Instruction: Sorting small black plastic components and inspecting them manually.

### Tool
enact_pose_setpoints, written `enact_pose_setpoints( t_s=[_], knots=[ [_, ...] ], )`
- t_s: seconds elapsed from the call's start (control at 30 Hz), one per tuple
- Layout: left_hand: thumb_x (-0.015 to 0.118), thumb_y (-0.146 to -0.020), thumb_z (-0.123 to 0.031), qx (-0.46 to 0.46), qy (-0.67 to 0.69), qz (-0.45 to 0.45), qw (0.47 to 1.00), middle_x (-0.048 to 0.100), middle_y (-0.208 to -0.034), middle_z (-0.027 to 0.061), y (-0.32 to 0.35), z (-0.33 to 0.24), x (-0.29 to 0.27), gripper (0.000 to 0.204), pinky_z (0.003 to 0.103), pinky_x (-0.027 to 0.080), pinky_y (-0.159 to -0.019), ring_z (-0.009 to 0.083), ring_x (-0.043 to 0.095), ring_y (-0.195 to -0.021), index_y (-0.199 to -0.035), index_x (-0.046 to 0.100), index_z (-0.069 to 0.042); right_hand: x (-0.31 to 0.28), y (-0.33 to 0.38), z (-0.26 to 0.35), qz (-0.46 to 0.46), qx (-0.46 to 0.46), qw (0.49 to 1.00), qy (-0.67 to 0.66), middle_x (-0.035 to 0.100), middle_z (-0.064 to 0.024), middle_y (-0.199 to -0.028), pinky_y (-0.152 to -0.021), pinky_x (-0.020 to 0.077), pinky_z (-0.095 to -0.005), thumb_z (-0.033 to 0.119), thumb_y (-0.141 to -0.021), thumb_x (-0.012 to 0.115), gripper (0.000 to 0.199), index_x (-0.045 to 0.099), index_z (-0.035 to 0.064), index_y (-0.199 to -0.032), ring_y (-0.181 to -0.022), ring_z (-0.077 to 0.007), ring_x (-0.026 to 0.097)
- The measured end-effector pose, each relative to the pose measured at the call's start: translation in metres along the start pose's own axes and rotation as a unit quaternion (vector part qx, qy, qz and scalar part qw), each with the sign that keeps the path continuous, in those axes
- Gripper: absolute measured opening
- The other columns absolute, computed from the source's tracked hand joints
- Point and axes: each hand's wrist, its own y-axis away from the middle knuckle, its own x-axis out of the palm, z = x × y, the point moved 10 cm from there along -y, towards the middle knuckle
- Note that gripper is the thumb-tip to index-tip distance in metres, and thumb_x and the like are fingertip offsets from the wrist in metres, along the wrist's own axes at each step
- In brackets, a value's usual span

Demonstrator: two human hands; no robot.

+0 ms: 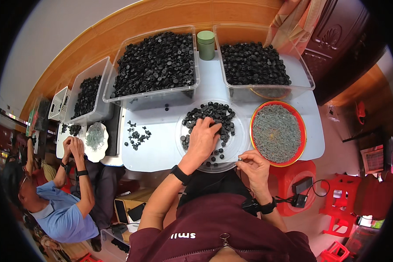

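Observation:
My left hand [203, 137] reaches into a round clear tray [181, 161], its bent fingertips down among small round black plastic parts [212, 111]. The fingers are drawn together, but whatever lies between them is hidden. At the tray's right front edge, my right hand [255, 168] is closed in a pinch. Between its thumb and fingers sits a small dark piece [240, 159] with a light spot, too small to name. Just beyond this hand stands a red round bowl [302, 150] full of thin grey metal pins or screws [277, 131].
Large clear bins [150, 96] [270, 94] of black parts line the back, with a green canister [206, 46] between two. Loose black pieces [137, 137] lie left of the tray. A co-worker [63, 209] sits at left by a white dish [101, 153]. Red stools [288, 205] stand at right.

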Motion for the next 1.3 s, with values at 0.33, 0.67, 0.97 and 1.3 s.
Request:
enact_pose_setpoints(
  t_s=[0.33, 0.67, 0.97, 1.3],
  knots=[
    [0.064, -0.069, 0.004, -0.093, 0.036, 0.062, 0.993, 0.058, -0.093, 0.0108, 0.023, 0.014, -0.015, 0.023, 0.037, 0.047, -0.066, 0.0290, 0.061, -0.076, -0.092, 0.064, -0.002, -0.013, 0.003, -0.018, 0.009, 0.024, 1.000, -0.013, 0.050, -0.0047, -0.096, -0.068, 0.0512, -0.0201, -0.010, -0.077, 0.063, 0.020, 0.061, -0.0067, -0.096, -0.077, -0.0088, 0.056],
    [0.066, -0.071, 0.000, -0.138, 0.040, 0.050, 0.988, 0.063, -0.083, 0.0117, 0.021, 0.034, -0.038, 0.022, 0.033, 0.049, -0.060, 0.0244, 0.062, -0.066, -0.092, 0.066, -0.002, -0.020, 0.011, -0.039, -0.016, 0.112, 0.993, -0.029, 0.053, -0.0041, -0.092, -0.065, 0.0515, -0.0195, -0.008, -0.076, 0.065, 0.017, 0.059, -0.0072, -0.092, -0.075, -0.0092, 0.060],
    [0.065, -0.071, 0.001, -0.063, 0.048, 0.075, 0.994, 0.059, -0.080, 0.0136, 0.003, -0.007, 0.004, 0.018, 0.037, 0.048, -0.060, 0.0298, 0.060, -0.067, -0.089, 0.065, 0.000, -0.007, 0.012, -0.032, 0.012, 0.089, 0.996, 0.004, 0.053, -0.0053, -0.093, -0.064, 0.0516, -0.0201, -0.010, -0.076, 0.063, 0.018, 0.060, -0.0065, -0.093, -0.075, -0.0107, 0.061],
    [0.063, -0.069, 0.001, 0.008, -0.042, 0.121, 0.992, 0.057, -0.080, 0.0108, 0.001, -0.010, 0.036, 0.011, 0.041, 0.047, -0.064, 0.0337, 0.058, -0.075, -0.080, 0.061, -0.002, -0.010, 0.019, -0.035, 0.023, 0.084, 0.996, 0.017, 0.053, -0.0052, -0.093, -0.064, 0.0517, -0.0197, -0.008, -0.076, 0.063, 0.017, 0.060, -0.0057, -0.093, -0.076, -0.0099, 0.060]
  ],
)
